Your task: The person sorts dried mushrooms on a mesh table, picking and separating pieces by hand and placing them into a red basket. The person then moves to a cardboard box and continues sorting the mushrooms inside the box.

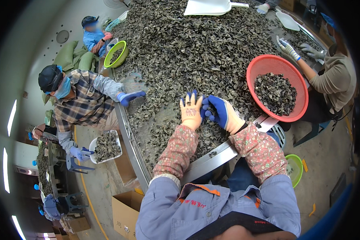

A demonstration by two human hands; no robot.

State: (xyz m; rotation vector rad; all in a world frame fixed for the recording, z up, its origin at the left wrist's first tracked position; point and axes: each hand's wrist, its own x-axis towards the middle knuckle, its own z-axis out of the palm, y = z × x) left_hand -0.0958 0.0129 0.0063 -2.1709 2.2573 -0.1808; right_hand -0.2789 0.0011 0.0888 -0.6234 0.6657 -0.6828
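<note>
A broad heap of dried dark fungus pieces, resembling wood ear (180, 54), covers the perforated metal sorting table (165, 115). My left hand (191, 111), in a cream glove with blue coating, lies back-up over the near part of the heap. Its fingers are spread, and one small dark piece sits on them. Close beside it, my right hand (223, 113) wears a matching glove and turns its blue palm side inward. The right fingers are curled above the pieces; whether they pinch one is hidden.
A red plastic colander (276, 64) with fungus pieces stands at the right table edge. A white scoop (208, 7) lies on the heap's far side. Left, a co-worker's gloved hand (130, 97) reaches over the table; the other holds a filled white scoop (108, 147). Another person's gloved hand (288, 49) is at right.
</note>
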